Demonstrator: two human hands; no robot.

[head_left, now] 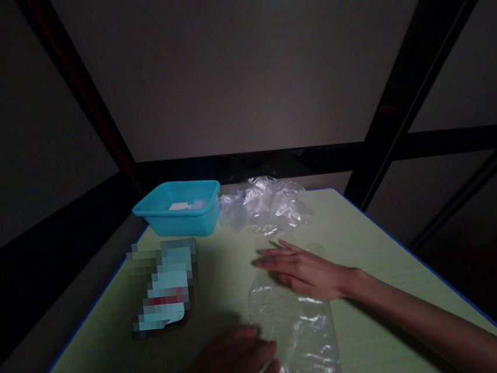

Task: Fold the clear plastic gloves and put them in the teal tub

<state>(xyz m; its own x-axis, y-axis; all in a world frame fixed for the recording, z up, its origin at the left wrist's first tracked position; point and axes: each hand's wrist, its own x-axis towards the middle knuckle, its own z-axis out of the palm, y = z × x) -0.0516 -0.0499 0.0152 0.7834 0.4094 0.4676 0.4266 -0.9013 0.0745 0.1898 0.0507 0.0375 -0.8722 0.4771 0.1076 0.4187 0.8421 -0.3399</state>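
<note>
A clear plastic bag (295, 328) lies flat on the pale green table, running from the middle down to the near edge of the picture. Across its far end rests my right hand (304, 269), palm down with the fingers stretched to the left. My left hand (239, 360) is low in the picture, in shadow, its fingers apart and reaching the left edge of the bag. Whether those fingertips press on the plastic or hover just over it, I cannot tell. Neither hand grips anything.
Behind my right hand lies a crumpled heap of clear plastic bags (267, 202). A turquoise basin (181, 222) with small white items inside stands at the back left. Nearer sits a flat, phone-like object (168, 285), blurred by pixels. The table (358, 234) has a blue edge.
</note>
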